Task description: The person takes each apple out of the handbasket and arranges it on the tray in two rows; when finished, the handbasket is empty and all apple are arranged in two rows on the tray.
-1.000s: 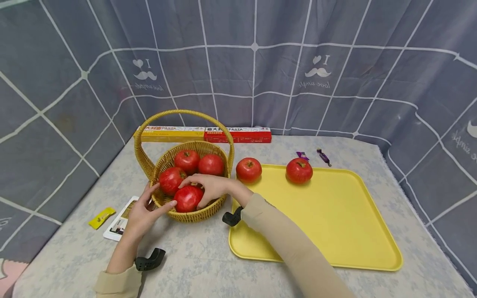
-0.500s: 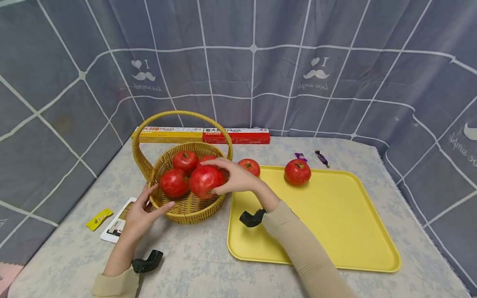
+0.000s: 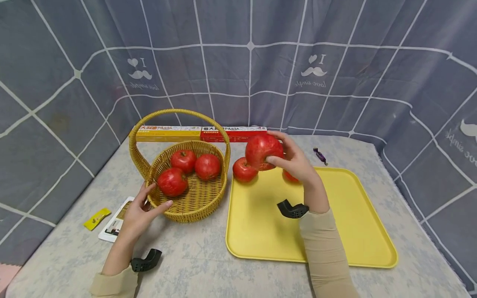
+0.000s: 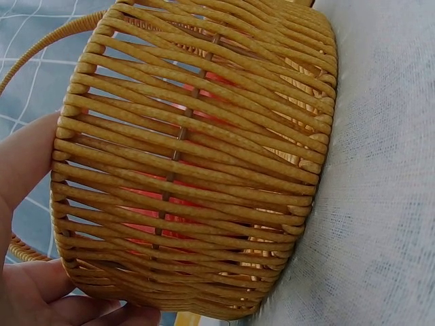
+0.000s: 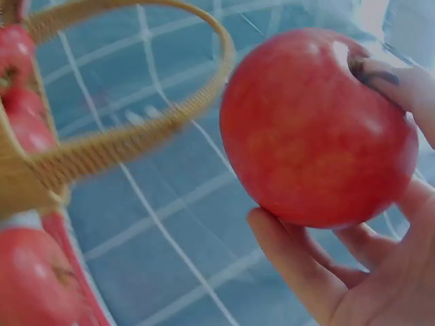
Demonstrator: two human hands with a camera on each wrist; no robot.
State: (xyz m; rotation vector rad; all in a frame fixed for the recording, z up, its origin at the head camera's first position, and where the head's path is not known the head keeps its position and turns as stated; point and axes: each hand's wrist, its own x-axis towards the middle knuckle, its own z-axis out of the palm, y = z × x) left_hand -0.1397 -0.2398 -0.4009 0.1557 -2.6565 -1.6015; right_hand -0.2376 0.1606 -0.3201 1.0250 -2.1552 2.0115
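Right hand: thumb and fingers of the right hand [image 3: 295, 160] pinch the held apple [image 3: 262, 150], the thumb on its near side and the fingers round its far side.
Held apple: aloft just right of the frame's centre, over the upper left of the yellow tray [image 3: 261, 223].
Just changed: half a second ago this apple was over the right part of the basket [image 3: 197, 212]; now it is well apart from it, carried rightward to the tray side.
What it means: judging by the scene, one apple is out of the basket but not yet set down, and three remain inside.
Right arm: reaches up from the lower right of the frame, forearm nearly upright, wrist bent leftward.
Left hand: low left of the basket, the left hand [image 3: 138, 215] is spread, thumb apart from fingers, touching the rim; it has hardly moved and seems to steady the basket.
Basket apples: one at the left [image 3: 172, 182], one behind it [image 3: 183, 160], one at the right [image 3: 207, 167].
Tray apples: one at the tray's upper-left corner [image 3: 244, 171]; another [image 3: 289, 177] partly hidden by the right hand.
Farther out: a yellow box [image 3: 167, 136] and a red box [image 3: 227, 136] along the back; a purple candy [image 3: 320, 156] upper right; a yellow packet [image 3: 97, 218] lower left on the surface [image 3: 197, 265].
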